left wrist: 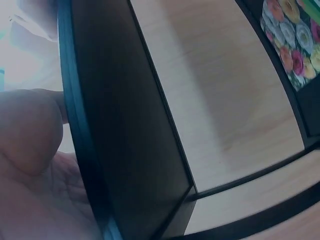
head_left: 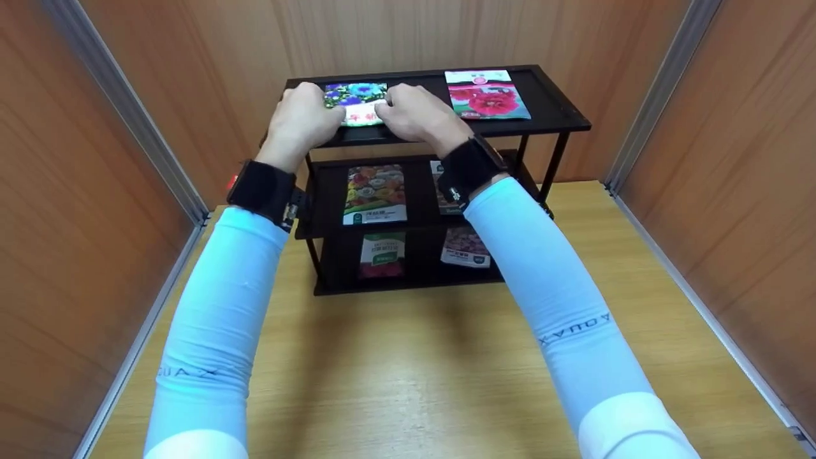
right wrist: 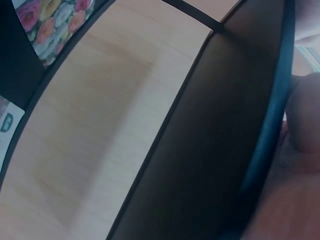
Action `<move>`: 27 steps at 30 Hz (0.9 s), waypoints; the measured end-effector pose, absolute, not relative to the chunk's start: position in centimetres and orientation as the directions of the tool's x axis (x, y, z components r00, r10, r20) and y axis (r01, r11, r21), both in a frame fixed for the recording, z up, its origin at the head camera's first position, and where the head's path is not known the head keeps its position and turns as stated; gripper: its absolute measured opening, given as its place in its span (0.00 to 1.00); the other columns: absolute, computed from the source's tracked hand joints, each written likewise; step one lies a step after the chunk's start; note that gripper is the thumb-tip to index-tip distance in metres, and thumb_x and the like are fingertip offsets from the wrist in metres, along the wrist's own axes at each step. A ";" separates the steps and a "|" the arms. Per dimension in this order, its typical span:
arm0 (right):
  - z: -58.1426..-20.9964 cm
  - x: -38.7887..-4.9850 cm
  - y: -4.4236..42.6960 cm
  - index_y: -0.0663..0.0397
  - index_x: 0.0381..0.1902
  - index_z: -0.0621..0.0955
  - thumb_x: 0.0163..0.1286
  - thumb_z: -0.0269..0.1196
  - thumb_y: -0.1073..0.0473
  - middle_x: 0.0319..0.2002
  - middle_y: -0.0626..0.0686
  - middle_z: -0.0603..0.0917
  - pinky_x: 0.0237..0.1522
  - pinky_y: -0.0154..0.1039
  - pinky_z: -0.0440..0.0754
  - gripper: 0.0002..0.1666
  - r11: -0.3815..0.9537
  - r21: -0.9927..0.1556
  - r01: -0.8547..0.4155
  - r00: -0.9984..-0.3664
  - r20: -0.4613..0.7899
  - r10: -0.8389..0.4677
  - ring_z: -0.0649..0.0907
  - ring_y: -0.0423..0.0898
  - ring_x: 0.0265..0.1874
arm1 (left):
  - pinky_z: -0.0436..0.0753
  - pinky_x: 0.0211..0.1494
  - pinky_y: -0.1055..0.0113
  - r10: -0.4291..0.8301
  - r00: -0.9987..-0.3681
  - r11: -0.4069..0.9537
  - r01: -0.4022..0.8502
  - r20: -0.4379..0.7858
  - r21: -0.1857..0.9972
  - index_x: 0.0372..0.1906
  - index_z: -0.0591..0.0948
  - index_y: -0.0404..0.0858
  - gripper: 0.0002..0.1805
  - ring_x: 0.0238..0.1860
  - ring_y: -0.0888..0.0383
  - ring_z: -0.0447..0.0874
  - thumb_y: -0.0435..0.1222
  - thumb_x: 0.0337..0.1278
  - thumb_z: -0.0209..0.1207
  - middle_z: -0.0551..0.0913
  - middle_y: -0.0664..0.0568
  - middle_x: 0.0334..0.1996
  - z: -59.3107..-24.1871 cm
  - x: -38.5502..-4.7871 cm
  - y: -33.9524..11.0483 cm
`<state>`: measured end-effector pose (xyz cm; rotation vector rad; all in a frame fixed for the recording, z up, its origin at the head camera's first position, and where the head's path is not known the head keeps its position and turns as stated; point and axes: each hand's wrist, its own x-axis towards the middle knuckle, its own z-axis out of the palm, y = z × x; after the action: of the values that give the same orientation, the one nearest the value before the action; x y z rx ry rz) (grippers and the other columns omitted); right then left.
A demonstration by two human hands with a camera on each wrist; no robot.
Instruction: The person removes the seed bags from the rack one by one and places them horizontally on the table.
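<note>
A seed packet [head_left: 362, 115] with blue and purple flowers and a white lower band lies at the left of the black rack's top shelf [head_left: 421, 127]. My left hand [head_left: 303, 118] pinches its left edge, thumb on the near corner. Opposite it, my right hand [head_left: 417, 113] pinches the right edge the same way. Fingertips of both hands are mostly hidden in the head view. In the left wrist view the left hand [left wrist: 35, 145] shows beyond the shelf rim; the right wrist view has the right hand [right wrist: 300, 150] likewise at the rim.
A packet with a pink flower [head_left: 488, 99] lies on the top shelf's right. On the middle shelf are a multicoloured flower packet [head_left: 376, 191] and a partly hidden one [head_left: 446, 191]. The bottom shelf holds two more packets [head_left: 382, 255]. Wood panels [head_left: 733, 159] stand around.
</note>
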<state>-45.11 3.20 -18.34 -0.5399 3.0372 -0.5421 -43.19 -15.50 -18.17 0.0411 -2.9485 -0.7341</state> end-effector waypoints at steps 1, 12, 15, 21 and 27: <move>-18.4 -45.1 3.2 0.51 0.56 0.75 0.84 0.39 0.45 0.38 0.47 0.71 0.39 0.36 0.68 0.23 0.880 -0.339 -0.332 -0.941 0.054 -0.334 0.72 0.43 0.35 | 0.65 0.28 0.64 -0.048 -0.994 0.881 0.003 0.094 0.474 0.28 0.65 0.42 0.16 0.24 0.56 0.64 0.44 0.73 0.48 0.61 0.54 0.25 -18.2 -43.2 -15.3; -18.6 -45.0 2.6 0.52 0.71 0.69 0.83 0.43 0.45 0.46 0.48 0.74 0.39 0.36 0.71 0.28 0.861 -0.407 -0.305 -0.947 0.033 -0.320 0.74 0.44 0.39 | 0.61 0.22 0.69 -0.066 -0.989 0.829 0.019 0.130 0.559 0.26 0.68 0.40 0.18 0.17 0.61 0.58 0.44 0.75 0.51 0.59 0.57 0.19 -18.3 -43.2 -14.4; -18.5 -45.0 2.6 0.52 0.70 0.71 0.83 0.44 0.46 0.49 0.48 0.75 0.41 0.35 0.71 0.27 0.858 -0.426 -0.287 -0.954 0.049 -0.295 0.75 0.43 0.42 | 0.75 0.33 0.70 -0.096 -0.986 0.804 0.005 0.137 0.595 0.45 0.84 0.40 0.17 0.30 0.60 0.76 0.47 0.77 0.51 0.79 0.54 0.32 -18.1 -43.3 -14.4; -18.4 -44.6 2.6 0.51 0.27 0.69 0.81 0.51 0.51 0.23 0.45 0.63 0.26 0.33 0.62 0.19 0.813 -0.526 -0.250 -0.967 0.180 -0.181 0.64 0.40 0.21 | 0.74 0.67 0.66 -0.193 -0.973 0.680 -0.039 0.127 0.732 0.67 0.80 0.42 0.23 0.67 0.59 0.72 0.46 0.75 0.56 0.76 0.51 0.68 -17.7 -43.5 -14.6; -17.7 -44.4 3.0 0.54 0.28 0.80 0.76 0.57 0.57 0.26 0.46 0.76 0.29 0.30 0.70 0.14 0.703 -0.682 -0.201 -0.973 0.219 -0.066 0.72 0.38 0.22 | 0.78 0.63 0.67 -0.270 -0.953 0.500 -0.020 0.134 0.866 0.61 0.84 0.42 0.18 0.65 0.57 0.74 0.37 0.69 0.64 0.78 0.51 0.64 -17.6 -43.3 -14.9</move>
<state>-44.44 3.04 -17.71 -0.2429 3.0619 -1.2614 -43.28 -14.85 -17.60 0.2467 -2.4938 -1.4337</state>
